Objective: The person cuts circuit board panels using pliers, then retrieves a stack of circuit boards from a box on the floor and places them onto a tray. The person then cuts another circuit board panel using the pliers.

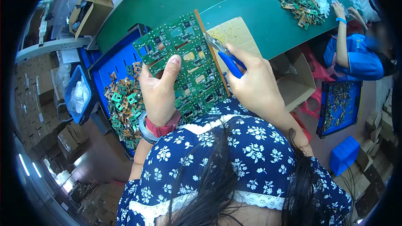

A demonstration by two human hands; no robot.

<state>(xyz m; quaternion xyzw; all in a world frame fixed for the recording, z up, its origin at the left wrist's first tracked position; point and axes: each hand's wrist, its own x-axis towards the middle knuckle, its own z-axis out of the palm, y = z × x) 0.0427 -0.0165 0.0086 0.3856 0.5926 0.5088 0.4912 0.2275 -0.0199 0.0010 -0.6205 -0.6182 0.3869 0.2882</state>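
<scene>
My left hand [162,86] grips a green circuit board panel [197,58], thumb on top and fingers behind it. The panel is tilted and made up of several joined boards, with a brown strip [212,52] along its right edge. In my right hand [255,77] are cutting pliers [229,62] with blue handles. Their metal jaws touch or lie right by the brown strip near its upper part; whether the jaws are closed I cannot tell. Beneath the panel's right side lies a flat piece of cardboard [236,33] with small yellowish bits on it.
A blue tray [104,69] at left holds many small separated boards [123,100]. A blue basket [78,96] with plastic bags stands further left. An open carton [295,79] is on the right. Across the green table [255,4], a co-worker in blue [356,56] handles items near a board pile [299,6].
</scene>
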